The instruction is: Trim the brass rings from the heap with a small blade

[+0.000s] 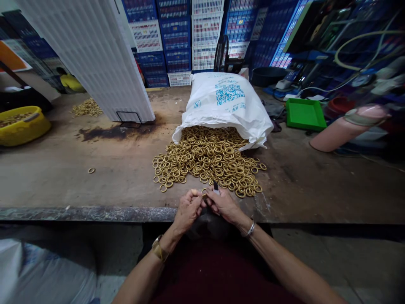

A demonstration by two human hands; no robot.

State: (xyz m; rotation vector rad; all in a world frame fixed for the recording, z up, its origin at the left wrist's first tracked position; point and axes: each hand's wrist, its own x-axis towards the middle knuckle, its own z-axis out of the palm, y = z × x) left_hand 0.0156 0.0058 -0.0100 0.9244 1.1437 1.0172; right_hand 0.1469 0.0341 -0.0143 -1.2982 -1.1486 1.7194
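At the front edge of the table, my two hands meet just before a heap of gold-coloured metal rings [209, 162]. My left hand [187, 210] is closed, pinching one gold ring [204, 196] between thumb and fingertips; a tan wrap shows on a finger. Closed beside it, my right hand [227, 206] grips a small tool with a dark flat end [215, 185], its exact kind unclear. Its fingertips come close to the held ring, and whether they touch it cannot be seen. The heap spills from the mouth of a white woven sack [221, 95] lying on its side.
A single ring [91, 170] lies apart on the wooden table [120, 185]. To the left are a yellow basin [23, 131] and a white corrugated panel [95, 55]. A green tray [305, 113] and pink bottle [346, 128] are right. Stacked crates [177, 36] stand behind.
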